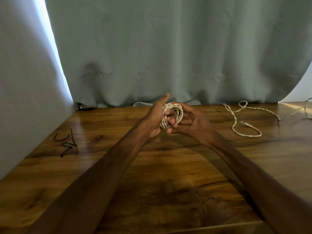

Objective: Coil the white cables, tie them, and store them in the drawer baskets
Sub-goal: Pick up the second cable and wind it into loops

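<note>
White twisted cable coil (173, 109): wound into a small bundle of loops, held up between both hands just above the brown wooden tabletop (152, 174), toward its far edge.
Left hand (156, 118): holds the coil's left side with one digit sticking straight up; its other fingers are tucked behind the loops (from where I stand I can't make them out).
Right hand (192, 121): palm turned inward, thumb over the top of the loops, fingers (173, 124) curled in and gripping the coil.
Loose white twisted cable (248, 135): lying uncoiled on the tabletop to the right of the hands, well apart from them, with a small loop at its far end.
Second pale cable (306, 109): at the right edge, only partly in view.
Thin black bent ties (69, 144): a few pieces on the tabletop at the left, near the pale wall (22, 81).
Grey-green curtain (168, 48): hangs behind the tabletop, its hem bunched on the back edge.
</note>
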### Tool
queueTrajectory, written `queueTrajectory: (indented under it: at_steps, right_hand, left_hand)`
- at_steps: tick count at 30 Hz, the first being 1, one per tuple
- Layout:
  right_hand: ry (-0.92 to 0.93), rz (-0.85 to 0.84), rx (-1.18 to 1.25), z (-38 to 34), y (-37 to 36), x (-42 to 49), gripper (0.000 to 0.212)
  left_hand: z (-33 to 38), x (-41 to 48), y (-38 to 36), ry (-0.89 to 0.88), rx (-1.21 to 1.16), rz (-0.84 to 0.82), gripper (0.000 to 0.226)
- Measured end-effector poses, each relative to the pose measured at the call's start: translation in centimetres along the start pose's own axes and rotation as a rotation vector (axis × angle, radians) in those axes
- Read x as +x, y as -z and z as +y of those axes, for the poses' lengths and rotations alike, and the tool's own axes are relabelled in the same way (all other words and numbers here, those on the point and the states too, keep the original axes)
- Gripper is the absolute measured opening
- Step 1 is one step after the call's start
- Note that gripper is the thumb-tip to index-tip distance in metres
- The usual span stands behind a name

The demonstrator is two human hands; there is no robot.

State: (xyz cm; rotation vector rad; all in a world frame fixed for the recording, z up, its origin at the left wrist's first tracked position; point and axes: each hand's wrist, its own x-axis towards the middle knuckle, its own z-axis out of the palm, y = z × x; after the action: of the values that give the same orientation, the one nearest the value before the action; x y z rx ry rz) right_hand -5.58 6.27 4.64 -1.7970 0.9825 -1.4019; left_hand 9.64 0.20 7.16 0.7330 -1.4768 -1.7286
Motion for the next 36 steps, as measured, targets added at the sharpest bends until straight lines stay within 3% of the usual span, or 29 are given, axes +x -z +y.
queueTrajectory:
  at_steps: [6, 14, 19, 24, 31, 36]
  right_hand:
    - [-0.004, -0.067, -0.027, 0.2, -0.8, -0.2, 0.084]
    - [0.006, -0.048, -0.027, 0.6, -0.8, -0.1, 0.087]
    - [0.022, -0.023, -0.06, 1.2, -0.7, 0.2, 0.084]
    - [0.045, -0.017, -0.092, 1.1, -0.9, 0.3, 0.079]
    - [-0.056, -0.026, 0.016, 1.8, -0.6, 0.4, 0.07]
    - [-0.085, 0.043, 0.054, 2.1, -0.4, 0.5, 0.064]
  left_hand:
    - [-0.4, 0.1, 1.1, 0.023, -0.007, -0.025, 0.067]
    - [-0.4, 0.8, 0.7, 0.031, 0.076, 0.03, 0.085]
    - [-0.8, 1.1, 0.1, 0.031, 0.112, 0.183, 0.086]
    - [-1.4, 2.6, 0.9, -0.039, 0.132, 0.519, 0.059]
    - [-1.4, 1.8, 0.5, 0.043, -0.066, 0.33, 0.084]
    - [-1.4, 1.9, 0.7, -0.008, -0.059, 0.206, 0.061]
